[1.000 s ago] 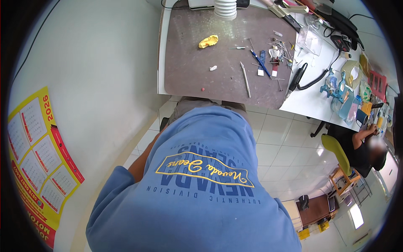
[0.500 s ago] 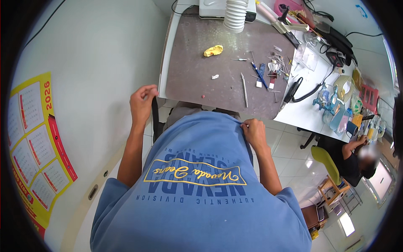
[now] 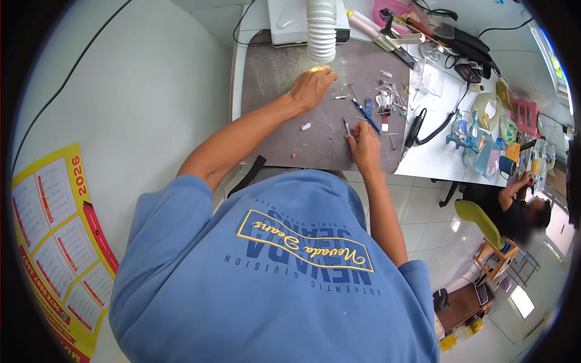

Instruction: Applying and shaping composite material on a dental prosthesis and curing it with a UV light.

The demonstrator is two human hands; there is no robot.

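My left hand (image 3: 311,88) reaches over the brown work mat with its fingers closed round a yellow irregular lump (image 3: 317,69). Only a strip of the lump shows past the fingers, under the white ribbed hose (image 3: 321,36). My right hand (image 3: 365,145), at the mat's right front, is closed on a slim silver handheld tool (image 3: 347,126). The tool's upper end sticks out beyond the thumb, and the rest is hidden by the hand. Close by lies a blue pen-like tool (image 3: 367,116). A small white scrap (image 3: 305,126) rests between my arms.
Several loose metal burs and bits (image 3: 392,100) are scattered at the mat's right. A black handpiece with coiled cord (image 3: 415,129) lies on the white tabletop (image 3: 433,158). A pink basket (image 3: 387,12) stands at the back. Another person (image 3: 514,206) sits at the far right.
My hands have left the shirt hem and a black strap and moved forward over the mat. The left has taken hold of the yellow lump, the right of the silver tool.
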